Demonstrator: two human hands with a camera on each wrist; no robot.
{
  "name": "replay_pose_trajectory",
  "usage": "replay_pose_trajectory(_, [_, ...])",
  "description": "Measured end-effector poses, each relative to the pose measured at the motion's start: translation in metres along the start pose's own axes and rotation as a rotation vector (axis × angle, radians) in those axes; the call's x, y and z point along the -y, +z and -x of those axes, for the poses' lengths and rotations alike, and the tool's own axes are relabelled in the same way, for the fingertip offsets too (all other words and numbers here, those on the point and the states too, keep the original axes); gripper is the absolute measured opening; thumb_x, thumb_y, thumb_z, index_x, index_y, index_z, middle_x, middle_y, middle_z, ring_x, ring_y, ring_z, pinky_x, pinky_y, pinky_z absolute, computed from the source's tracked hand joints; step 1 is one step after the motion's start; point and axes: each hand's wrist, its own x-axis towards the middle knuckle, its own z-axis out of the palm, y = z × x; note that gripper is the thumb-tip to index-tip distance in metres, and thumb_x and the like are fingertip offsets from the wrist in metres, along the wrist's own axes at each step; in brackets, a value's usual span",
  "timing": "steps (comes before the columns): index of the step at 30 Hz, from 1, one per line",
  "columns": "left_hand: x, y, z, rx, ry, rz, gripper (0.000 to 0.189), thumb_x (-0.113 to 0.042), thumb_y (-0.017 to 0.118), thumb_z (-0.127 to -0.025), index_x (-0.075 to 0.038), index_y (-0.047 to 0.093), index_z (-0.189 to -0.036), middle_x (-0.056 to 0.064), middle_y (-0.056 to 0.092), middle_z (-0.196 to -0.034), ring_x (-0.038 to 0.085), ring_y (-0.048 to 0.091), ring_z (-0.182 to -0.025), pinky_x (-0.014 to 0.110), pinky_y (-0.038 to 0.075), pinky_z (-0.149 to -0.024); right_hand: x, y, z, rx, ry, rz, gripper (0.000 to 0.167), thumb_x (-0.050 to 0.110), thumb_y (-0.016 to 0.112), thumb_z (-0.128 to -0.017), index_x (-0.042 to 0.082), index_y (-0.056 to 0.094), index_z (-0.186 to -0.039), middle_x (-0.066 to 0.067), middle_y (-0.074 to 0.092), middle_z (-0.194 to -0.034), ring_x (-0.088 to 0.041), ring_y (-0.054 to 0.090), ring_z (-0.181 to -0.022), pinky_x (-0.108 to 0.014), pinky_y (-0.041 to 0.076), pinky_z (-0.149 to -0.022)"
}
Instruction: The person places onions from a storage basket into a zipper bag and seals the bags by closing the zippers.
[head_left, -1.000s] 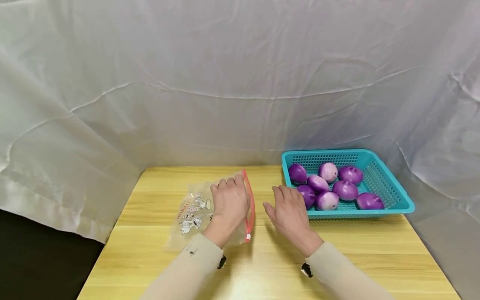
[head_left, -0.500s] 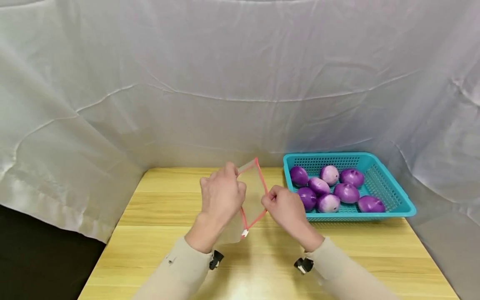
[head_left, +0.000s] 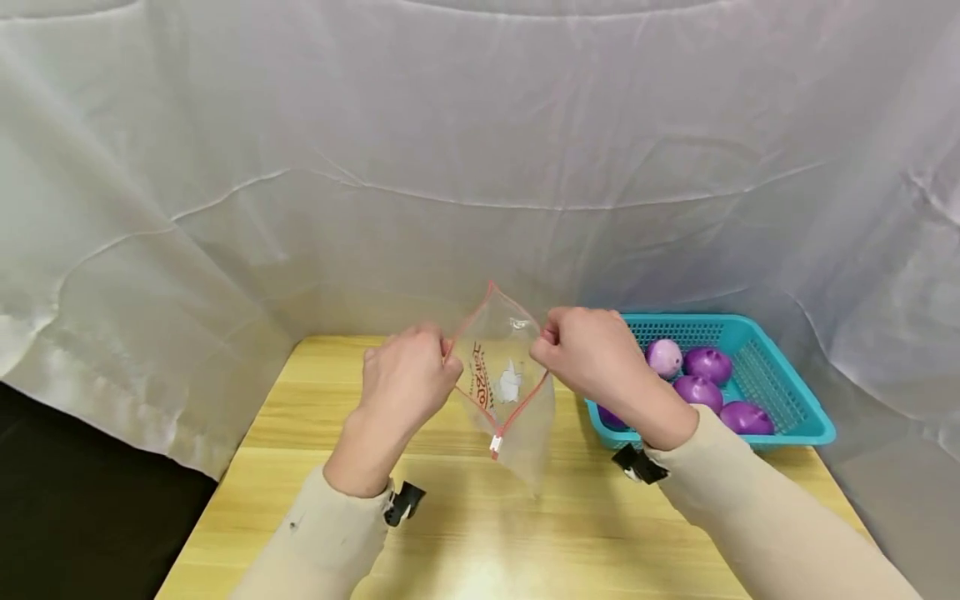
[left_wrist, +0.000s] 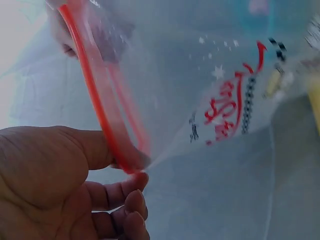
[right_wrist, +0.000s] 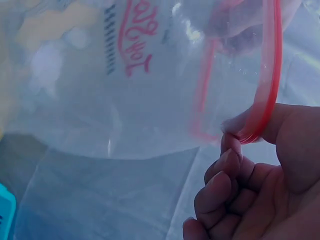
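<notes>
A clear zip bag [head_left: 517,417] with a red rim, a white slider and printed lettering hangs above the table, its mouth spread into a diamond. My left hand [head_left: 408,375] pinches the left side of the rim; the left wrist view shows its thumb and fingers on the red zip edge [left_wrist: 95,90]. On the opposite side, my right hand [head_left: 592,346] pinches the rim between thumb and curled fingers, seen closely in the right wrist view beside the red edge [right_wrist: 270,75]. Nothing is visible inside the bag.
A turquoise basket [head_left: 795,383] stands at the right of the wooden table [head_left: 300,500], holding several purple onions [head_left: 708,365]. My right forearm partly covers it. Grey cloth [head_left: 480,167] hangs behind and at both sides.
The bag lay flat under my left hand; both hands then took its rim, lifted it and pulled the mouth apart. My right hand came over from beside the basket.
</notes>
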Motion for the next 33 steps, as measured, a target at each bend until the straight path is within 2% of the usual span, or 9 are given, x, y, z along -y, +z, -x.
replay_pose_trajectory(3, [0.005, 0.005, -0.004, 0.032, -0.007, -0.061, 0.020, -0.021, 0.061, -0.091, -0.016, 0.060, -0.072, 0.003, 0.061, -0.077, 0.027, 0.057, -0.074, 0.051, 0.046, -0.075, -0.002, 0.006, -0.004, -0.004, -0.001, 0.047, 0.026, 0.018, 0.055, -0.086, 0.019, 0.044, -0.063, 0.006, 0.039, -0.058, -0.017, 0.038, -0.055, -0.038, 0.028, -0.067])
replay_pose_trajectory(6, [0.014, 0.007, -0.007, 0.087, -0.048, -0.127, 0.026, -0.024, 0.062, -0.093, -0.015, 0.059, -0.069, 0.005, 0.062, -0.078, 0.028, 0.058, -0.077, 0.055, 0.047, -0.081, -0.011, 0.013, -0.005, -0.019, 0.009, 0.113, 0.031, 0.017, 0.056, -0.087, 0.019, 0.040, -0.061, 0.005, 0.035, -0.057, -0.018, 0.035, -0.054, -0.039, 0.025, -0.066])
replay_pose_trajectory(11, [0.022, -0.011, -0.004, 0.233, -0.126, -0.196, 0.031, -0.030, 0.065, -0.095, -0.017, 0.057, -0.068, 0.005, 0.063, -0.083, 0.028, 0.059, -0.081, 0.060, 0.045, -0.093, -0.022, 0.009, -0.002, 0.026, 0.044, 0.142, 0.033, 0.016, 0.056, -0.086, 0.019, 0.036, -0.061, 0.006, 0.028, -0.058, -0.016, 0.026, -0.056, -0.037, 0.023, -0.064])
replay_pose_trajectory(16, [0.005, -0.030, 0.005, 0.287, -0.037, -0.209, 0.032, -0.035, 0.069, -0.094, -0.017, 0.059, -0.070, 0.001, 0.063, -0.080, 0.028, 0.062, -0.080, 0.057, 0.048, -0.085, -0.011, 0.000, 0.000, 0.150, 0.014, 0.002, 0.027, 0.016, 0.055, -0.081, 0.019, 0.035, -0.065, 0.007, 0.026, -0.059, -0.012, 0.020, -0.057, -0.033, 0.022, -0.058])
replay_pose_trajectory(19, [-0.007, -0.027, 0.005, 0.264, 0.009, -0.199, 0.027, -0.035, 0.068, -0.096, -0.015, 0.062, -0.078, 0.002, 0.064, -0.086, 0.030, 0.064, -0.088, 0.059, 0.050, -0.086, -0.004, 0.002, 0.000, 0.168, -0.005, -0.003, 0.029, 0.016, 0.055, -0.083, 0.020, 0.034, -0.064, 0.007, 0.027, -0.058, -0.012, 0.021, -0.056, -0.034, 0.023, -0.061])
replay_pose_trajectory(23, [-0.012, -0.005, 0.002, 0.158, 0.072, -0.189, 0.018, -0.023, 0.063, -0.096, -0.008, 0.064, -0.086, 0.008, 0.063, -0.092, 0.032, 0.059, -0.092, 0.057, 0.048, -0.084, -0.007, 0.014, 0.002, 0.100, -0.017, 0.108, 0.034, 0.015, 0.057, -0.086, 0.019, 0.035, -0.061, 0.007, 0.028, -0.056, -0.014, 0.026, -0.054, -0.038, 0.022, -0.067])
replay_pose_trajectory(26, [-0.010, 0.013, 0.003, -0.020, 0.168, -0.193, 0.013, -0.014, 0.065, -0.091, -0.006, 0.061, -0.083, 0.009, 0.056, -0.084, 0.030, 0.050, -0.082, 0.046, 0.042, -0.072, -0.013, 0.024, 0.005, -0.013, -0.071, 0.195, 0.034, 0.013, 0.058, -0.085, 0.018, 0.037, -0.059, 0.005, 0.033, -0.055, -0.018, 0.033, -0.054, -0.040, 0.024, -0.068])
replay_pose_trajectory(30, [-0.008, 0.030, 0.005, -0.276, 0.290, -0.212, 0.024, -0.007, 0.067, -0.085, -0.009, 0.048, -0.070, 0.004, 0.036, -0.071, 0.024, 0.033, -0.068, 0.034, 0.023, -0.062, -0.021, 0.035, 0.009, -0.180, -0.173, 0.276, 0.032, 0.011, 0.059, -0.082, 0.018, 0.038, -0.060, 0.002, 0.036, -0.056, -0.021, 0.038, -0.053, -0.041, 0.028, -0.066])
replay_pose_trajectory(33, [-0.009, 0.034, 0.006, -0.375, 0.327, -0.233, 0.030, -0.004, 0.066, -0.082, -0.011, 0.041, -0.067, 0.001, 0.027, -0.070, 0.022, 0.027, -0.065, 0.032, 0.017, -0.061, -0.025, 0.040, 0.011, -0.238, -0.216, 0.300, 0.032, 0.010, 0.058, -0.082, 0.017, 0.037, -0.060, 0.002, 0.034, -0.057, -0.022, 0.036, -0.053, -0.041, 0.029, -0.066])
